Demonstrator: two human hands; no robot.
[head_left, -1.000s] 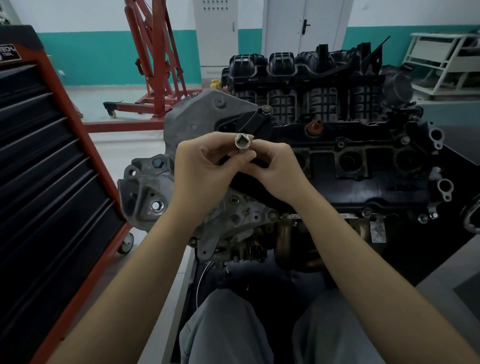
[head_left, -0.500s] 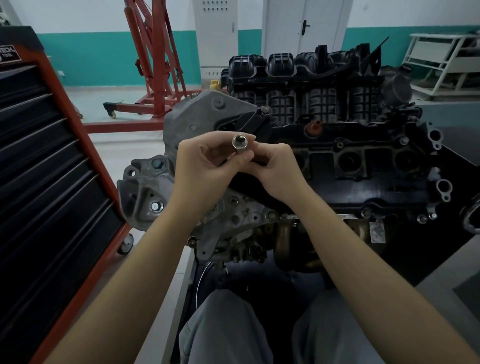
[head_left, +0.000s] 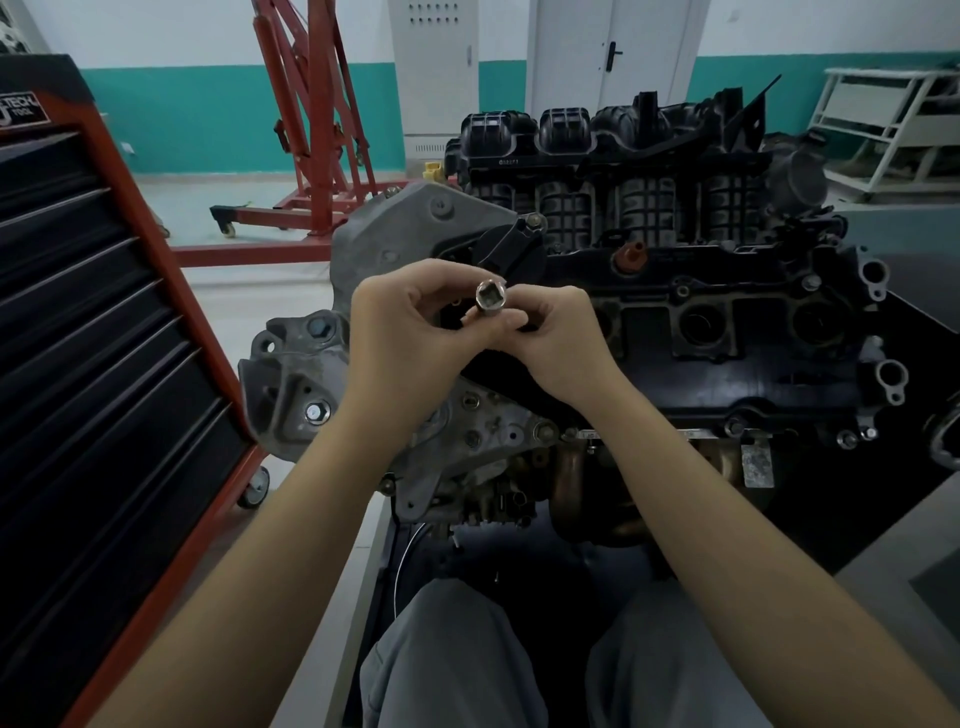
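A short silver socket with its square drive hole facing me is held up in front of a car engine. My left hand pinches the socket between thumb and fingers. My right hand meets it from the right, its curled fingertips on the socket's lower end. The part of the socket under the fingers is hidden. A black ratchet-like tool lies on the engine just behind my hands.
A black and red tool cabinet with several drawers stands close on the left. A red engine hoist is behind it on the floor. A white rack stands far right. My grey-trousered knees are below.
The socket has turned slightly in my fingers, its open end now tipped more toward me. Both hands stay in the same place before the engine.
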